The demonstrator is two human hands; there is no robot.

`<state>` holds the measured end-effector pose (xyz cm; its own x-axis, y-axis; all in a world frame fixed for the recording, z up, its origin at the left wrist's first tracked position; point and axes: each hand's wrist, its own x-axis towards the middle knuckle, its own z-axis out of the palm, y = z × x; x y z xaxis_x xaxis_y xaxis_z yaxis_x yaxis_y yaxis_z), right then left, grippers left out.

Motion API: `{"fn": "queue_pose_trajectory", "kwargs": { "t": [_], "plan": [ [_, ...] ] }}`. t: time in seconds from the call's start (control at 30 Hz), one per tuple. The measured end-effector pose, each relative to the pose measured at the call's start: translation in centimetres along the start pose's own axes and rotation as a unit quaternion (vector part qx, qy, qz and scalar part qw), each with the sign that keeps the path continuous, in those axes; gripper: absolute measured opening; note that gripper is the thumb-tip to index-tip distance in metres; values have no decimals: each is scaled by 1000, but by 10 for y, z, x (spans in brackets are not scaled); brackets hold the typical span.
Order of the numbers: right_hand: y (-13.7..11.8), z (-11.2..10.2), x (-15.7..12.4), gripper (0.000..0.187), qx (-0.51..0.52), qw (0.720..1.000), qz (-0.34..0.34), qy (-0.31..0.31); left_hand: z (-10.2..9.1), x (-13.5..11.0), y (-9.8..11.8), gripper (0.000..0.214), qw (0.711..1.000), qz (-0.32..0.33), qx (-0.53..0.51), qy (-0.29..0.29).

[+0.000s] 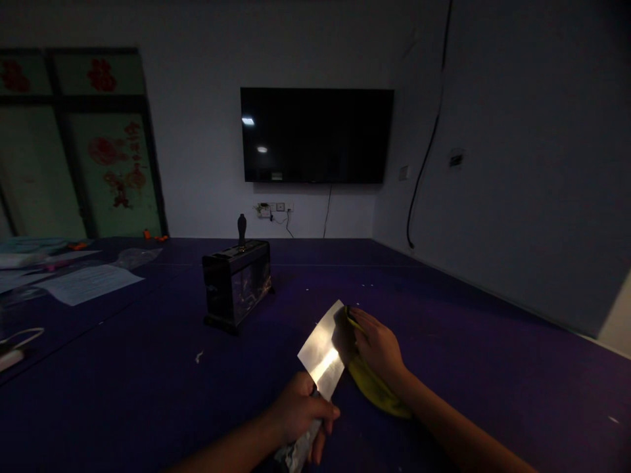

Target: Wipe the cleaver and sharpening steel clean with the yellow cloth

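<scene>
A cleaver with a broad, shiny blade (323, 348) is tilted up in front of me. My left hand (305, 407) is wrapped round its handle, which looks covered in greyish wrapping. My right hand (377, 345) grips a yellow cloth (377, 391) at the blade's right edge, near the far corner. Part of the cloth hangs down below that hand. Beyond the blade, to the left, a black knife block (236, 282) stands on the table with one dark handle (241, 230) sticking up from its top.
The dark blue-purple table (148, 381) reaches to the wall. Papers (91, 282) and clear plastic (138, 257) lie at the left, with a white cable (22, 338) nearer me. White scraps (198, 357) dot the surface. A television (318, 135) hangs on the wall.
</scene>
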<state>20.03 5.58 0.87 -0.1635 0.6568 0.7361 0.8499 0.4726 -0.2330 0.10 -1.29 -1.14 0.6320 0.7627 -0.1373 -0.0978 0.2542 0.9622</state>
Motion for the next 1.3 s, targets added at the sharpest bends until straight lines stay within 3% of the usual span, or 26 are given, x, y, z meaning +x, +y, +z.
{"fn": "queue_pose_trajectory", "kwargs": {
  "t": [0.37,1.0,1.3],
  "plan": [
    [-1,-1,0,43,-2,1000,9,-30,1,0,4,20,1000,19,-24,2],
    [-1,-2,1,43,-18,998,8,-53,-1,1,6,25,999,14,-29,26],
    [-9,-5,0,44,-7,997,-36,-69,-2,3,4,25,999,6,-28,26]
  ]
}}
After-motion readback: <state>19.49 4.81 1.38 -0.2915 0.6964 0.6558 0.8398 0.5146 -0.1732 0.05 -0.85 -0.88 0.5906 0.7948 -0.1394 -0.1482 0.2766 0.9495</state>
